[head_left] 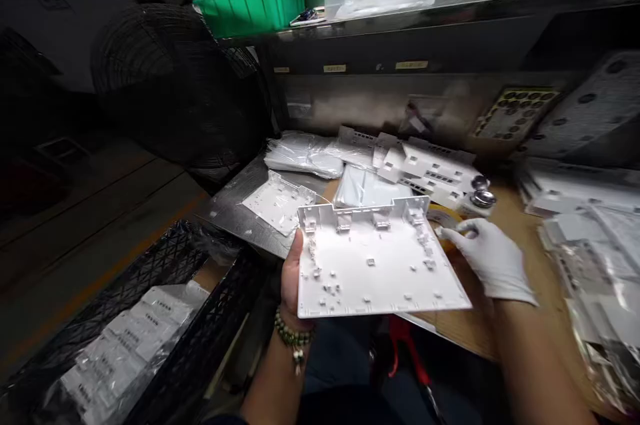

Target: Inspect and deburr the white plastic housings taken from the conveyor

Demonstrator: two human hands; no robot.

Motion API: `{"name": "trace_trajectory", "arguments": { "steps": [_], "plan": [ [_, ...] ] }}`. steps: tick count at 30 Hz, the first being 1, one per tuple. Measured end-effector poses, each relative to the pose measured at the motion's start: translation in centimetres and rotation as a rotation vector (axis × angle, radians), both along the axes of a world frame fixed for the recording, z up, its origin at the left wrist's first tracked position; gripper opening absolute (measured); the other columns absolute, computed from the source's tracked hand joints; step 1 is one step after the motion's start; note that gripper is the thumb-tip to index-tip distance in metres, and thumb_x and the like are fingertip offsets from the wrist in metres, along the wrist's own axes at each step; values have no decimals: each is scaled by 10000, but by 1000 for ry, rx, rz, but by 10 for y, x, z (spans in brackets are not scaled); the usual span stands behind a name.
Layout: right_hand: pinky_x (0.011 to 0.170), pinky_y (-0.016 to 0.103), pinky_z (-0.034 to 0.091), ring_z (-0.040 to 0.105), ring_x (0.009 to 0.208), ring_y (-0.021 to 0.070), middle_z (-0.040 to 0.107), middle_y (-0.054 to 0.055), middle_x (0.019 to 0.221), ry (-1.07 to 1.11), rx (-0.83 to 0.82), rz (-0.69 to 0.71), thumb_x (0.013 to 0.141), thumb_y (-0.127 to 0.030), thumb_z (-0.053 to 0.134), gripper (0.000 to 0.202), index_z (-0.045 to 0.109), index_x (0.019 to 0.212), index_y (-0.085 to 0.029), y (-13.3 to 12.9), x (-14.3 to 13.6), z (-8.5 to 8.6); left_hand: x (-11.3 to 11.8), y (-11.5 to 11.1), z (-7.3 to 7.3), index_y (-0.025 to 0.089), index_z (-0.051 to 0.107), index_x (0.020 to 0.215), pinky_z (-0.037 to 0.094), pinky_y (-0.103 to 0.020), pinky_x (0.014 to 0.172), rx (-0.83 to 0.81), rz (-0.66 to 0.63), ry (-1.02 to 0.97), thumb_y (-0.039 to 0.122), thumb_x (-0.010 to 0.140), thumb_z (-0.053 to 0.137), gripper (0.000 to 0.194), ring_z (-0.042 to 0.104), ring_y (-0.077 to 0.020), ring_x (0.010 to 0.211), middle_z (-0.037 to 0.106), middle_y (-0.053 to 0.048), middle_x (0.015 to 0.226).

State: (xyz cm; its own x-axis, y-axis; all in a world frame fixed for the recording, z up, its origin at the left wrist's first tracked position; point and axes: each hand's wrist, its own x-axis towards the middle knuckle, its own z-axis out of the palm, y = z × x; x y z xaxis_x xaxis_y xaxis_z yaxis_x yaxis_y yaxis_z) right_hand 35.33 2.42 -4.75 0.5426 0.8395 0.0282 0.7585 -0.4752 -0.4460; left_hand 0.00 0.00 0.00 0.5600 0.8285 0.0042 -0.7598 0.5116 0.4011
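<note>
Within left hand (291, 281), one white panel (373, 278), one gloved right hand (494, 258).

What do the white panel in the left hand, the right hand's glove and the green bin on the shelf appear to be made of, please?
White panel: probably molded plastic, smooth and fairly matte, given its thin edges and small raised clips.
Glove: likely thin, matte fabric, since it follows the fingers closely; the exact fibre can't be told.
Green bin: apparently plastic, evenly colored with ribbed walls.

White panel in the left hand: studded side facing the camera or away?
Facing the camera: small raised bits show across the panel, with the left hand at its edge.
</note>
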Motion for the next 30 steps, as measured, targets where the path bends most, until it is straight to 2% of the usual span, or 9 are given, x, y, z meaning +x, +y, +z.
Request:
{"name": "trace_trajectory", "arguments": {
  "steps": [5,9,12,14,15,17,21,26,30],
  "plan": [
    [919,408,483,695,1060,293,775,50,1150,112,140,50,847,-368,517,339,764,1050,-256,-23,14,3,-3,-2,0,195,428,1579,15,-576,1292,23,-40,-49,701,1017,185,795,177,-363,1588,384,-114,1665],
    [907,393,521,718,994,272,765,68,1162,148,187,24,854,-384,534,348,697,1126,-240,-73,-4,26,-13,0,-7,215,503,1535,-41,-557,1287,90,-48,-72,677,1026,148,774,135,-330,1599,420,-82,1647],
    [905,351,532,714,993,246,762,52,1136,328,-39,417,929,-484,530,317,705,1091,-275,-123,-40,24,-21,1,-10,234,530,1516,-51,-549,1284,104,-18,-67,663,1031,158,747,139,-316,1600,453,-68,1629],
    [947,347,524,708,1060,250,759,56,1171,431,-328,705,977,-469,498,329,734,1133,-301,-149,-66,-1,-27,2,-11,245,527,1517,-46,-553,1284,98,14,-51,656,1033,183,723,147,-317,1599,453,-66,1630],
    [1003,378,502,691,1132,281,742,86,1233,412,-414,704,964,-425,524,342,732,1198,-286,-159,-78,-19,-30,1,-12,250,523,1520,-42,-558,1284,96,29,-42,653,1033,195,711,149,-319,1599,450,-66,1633],
    [1057,476,465,674,1180,378,731,183,1237,377,-550,466,865,-288,611,376,738,1205,-187,-168,-98,-61,-35,0,-13,257,526,1517,-39,-565,1283,94,53,-30,647,1034,214,695,148,-322,1599,446,-66,1636],
    [1141,526,374,585,1317,407,601,267,1429,473,-504,349,802,-173,560,572,635,1366,-111,-162,-116,-124,-43,-3,-18,250,592,1463,-45,-556,1282,104,37,-11,656,1028,229,697,148,-314,1599,484,-62,1610],
    [950,415,537,730,999,309,772,152,1047,841,-468,388,799,-348,498,448,721,1138,-159,-160,-120,-139,-63,-7,-34,282,635,1415,4,-557,1287,101,59,-2,731,988,272,719,200,-320,1588,555,-54,1556],
    [1000,420,523,700,1133,293,725,146,1210,1474,-392,399,786,-462,507,542,706,1195,-167,-177,-120,-153,-132,-35,-71,249,644,1392,172,-588,1270,-78,29,164,717,983,292,714,370,-362,1519,643,-84,1464]
  ]
}}
